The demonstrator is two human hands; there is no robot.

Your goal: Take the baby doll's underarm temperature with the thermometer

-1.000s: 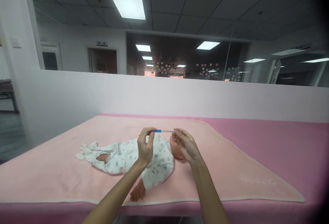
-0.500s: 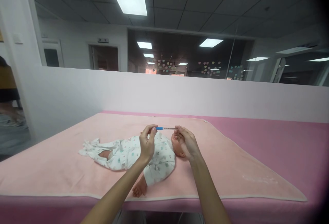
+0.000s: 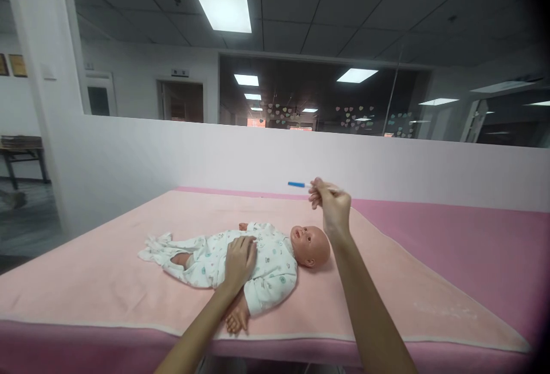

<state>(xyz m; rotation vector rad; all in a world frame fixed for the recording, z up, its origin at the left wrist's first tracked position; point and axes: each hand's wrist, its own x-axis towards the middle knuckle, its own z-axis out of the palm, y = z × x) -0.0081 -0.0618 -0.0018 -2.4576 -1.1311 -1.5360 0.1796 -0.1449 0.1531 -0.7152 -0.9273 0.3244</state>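
Right hand (image 3: 330,199) raised and curled, grasping thermometer (image 3: 299,184), blue end pointing left, left hand (image 3: 240,256) unclenched, palm down on baby doll (image 3: 275,260)

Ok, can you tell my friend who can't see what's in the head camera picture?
A right hand holds up a thin blue-ended stick, while the left hand rests on the clothed body of a baby doll. The doll lies on its back on a peach blanket, with a white wall behind.
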